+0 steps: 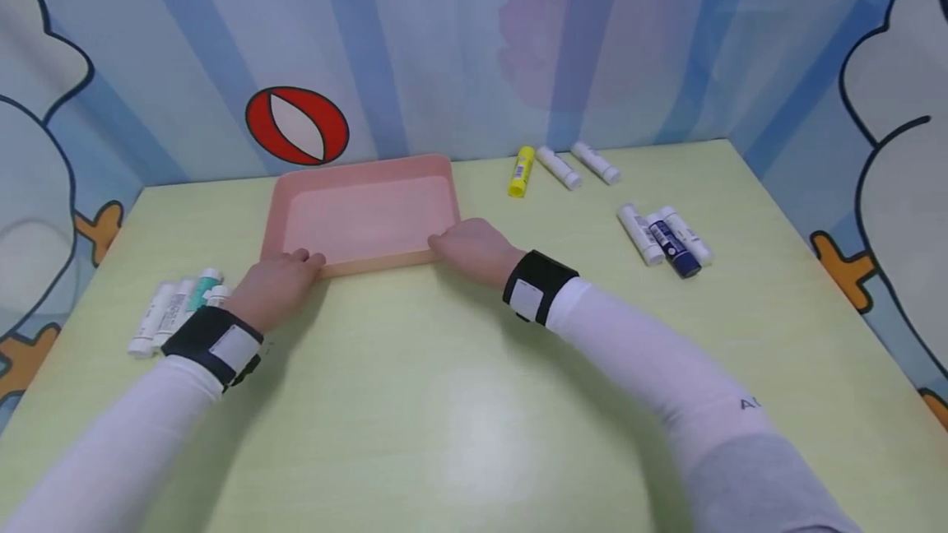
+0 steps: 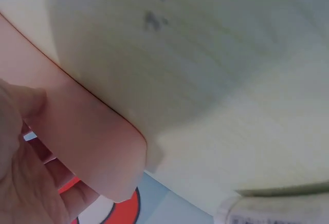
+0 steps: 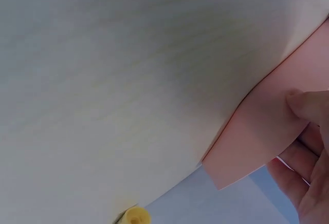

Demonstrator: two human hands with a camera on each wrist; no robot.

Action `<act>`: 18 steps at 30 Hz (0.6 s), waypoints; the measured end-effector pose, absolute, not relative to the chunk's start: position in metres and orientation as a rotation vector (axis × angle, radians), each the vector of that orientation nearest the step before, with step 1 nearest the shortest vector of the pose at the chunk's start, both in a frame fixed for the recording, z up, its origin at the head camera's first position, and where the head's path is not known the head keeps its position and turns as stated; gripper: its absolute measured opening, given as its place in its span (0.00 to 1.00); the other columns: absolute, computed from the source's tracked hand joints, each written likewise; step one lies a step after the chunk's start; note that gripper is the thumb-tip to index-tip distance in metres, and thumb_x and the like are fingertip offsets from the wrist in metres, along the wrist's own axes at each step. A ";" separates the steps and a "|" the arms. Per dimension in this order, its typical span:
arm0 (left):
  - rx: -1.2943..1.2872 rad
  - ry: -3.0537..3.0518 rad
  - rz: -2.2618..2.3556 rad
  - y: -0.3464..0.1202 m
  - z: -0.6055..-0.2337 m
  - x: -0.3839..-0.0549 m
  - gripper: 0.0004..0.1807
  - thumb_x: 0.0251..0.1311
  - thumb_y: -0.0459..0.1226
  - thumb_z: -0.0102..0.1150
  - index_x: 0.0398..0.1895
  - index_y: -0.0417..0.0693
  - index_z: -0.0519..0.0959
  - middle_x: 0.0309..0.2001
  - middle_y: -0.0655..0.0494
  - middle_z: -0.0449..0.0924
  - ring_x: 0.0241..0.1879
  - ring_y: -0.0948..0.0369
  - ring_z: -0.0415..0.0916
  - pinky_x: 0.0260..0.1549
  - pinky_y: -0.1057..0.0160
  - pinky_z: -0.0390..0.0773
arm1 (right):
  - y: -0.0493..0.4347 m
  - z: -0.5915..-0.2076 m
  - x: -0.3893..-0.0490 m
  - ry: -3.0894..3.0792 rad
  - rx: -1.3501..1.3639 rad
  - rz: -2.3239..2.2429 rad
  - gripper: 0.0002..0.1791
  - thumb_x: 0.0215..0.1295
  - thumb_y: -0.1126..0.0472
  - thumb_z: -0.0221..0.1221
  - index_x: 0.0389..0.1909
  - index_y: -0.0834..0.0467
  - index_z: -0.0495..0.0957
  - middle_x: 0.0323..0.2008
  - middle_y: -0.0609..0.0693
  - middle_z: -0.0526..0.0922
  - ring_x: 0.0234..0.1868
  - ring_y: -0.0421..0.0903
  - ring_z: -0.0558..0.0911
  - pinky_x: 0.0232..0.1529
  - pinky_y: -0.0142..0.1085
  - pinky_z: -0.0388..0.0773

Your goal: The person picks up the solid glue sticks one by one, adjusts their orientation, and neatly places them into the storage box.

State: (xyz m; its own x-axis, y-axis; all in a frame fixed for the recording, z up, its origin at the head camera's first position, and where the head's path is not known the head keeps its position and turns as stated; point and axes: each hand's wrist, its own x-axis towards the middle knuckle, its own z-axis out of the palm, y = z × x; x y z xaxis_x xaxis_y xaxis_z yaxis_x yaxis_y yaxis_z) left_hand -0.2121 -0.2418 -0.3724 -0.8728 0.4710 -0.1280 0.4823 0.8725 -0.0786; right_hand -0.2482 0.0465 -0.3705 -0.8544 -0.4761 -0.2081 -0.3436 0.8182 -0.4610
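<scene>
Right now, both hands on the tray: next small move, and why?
I'd probably let go of the pink tray: it appears to sit flat on the table, while the left hand and right hand both pinch its near wall, leaving neither free for the yellow tube lying outside it.

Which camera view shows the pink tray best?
Head view: it shows the pink tray nearly whole, inside included. The wrist views show only sections of outer wall, pinched by the left hand and right hand respectively.
</scene>
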 end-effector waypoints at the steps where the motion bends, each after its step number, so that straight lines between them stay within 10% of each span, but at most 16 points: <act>1: 0.758 2.937 -0.159 -0.240 -0.372 -0.210 0.17 0.60 0.32 0.50 0.53 0.38 0.69 0.38 0.44 0.73 0.30 0.54 0.69 0.38 0.55 0.74 | 0.049 -0.369 -0.246 2.728 -0.730 -0.479 0.21 0.69 0.50 0.37 0.23 0.57 0.69 0.17 0.47 0.63 0.21 0.45 0.67 0.31 0.33 0.62; 7: 0.840 2.947 -0.122 -0.228 -0.373 -0.202 0.16 0.59 0.31 0.50 0.52 0.39 0.70 0.39 0.44 0.74 0.31 0.54 0.69 0.38 0.55 0.74 | 0.064 -0.362 -0.233 2.895 -1.262 0.178 0.06 0.65 0.64 0.46 0.37 0.59 0.71 0.18 0.46 0.62 0.21 0.43 0.65 0.28 0.32 0.62; 18: 1.067 2.987 -0.139 -0.201 -0.379 -0.191 0.12 0.57 0.26 0.49 0.44 0.39 0.70 0.30 0.49 0.69 0.26 0.57 0.66 0.28 0.60 0.71 | 0.099 -0.364 -0.215 2.876 -1.001 -0.170 0.14 0.68 0.57 0.41 0.25 0.56 0.68 0.15 0.46 0.62 0.19 0.43 0.64 0.28 0.33 0.60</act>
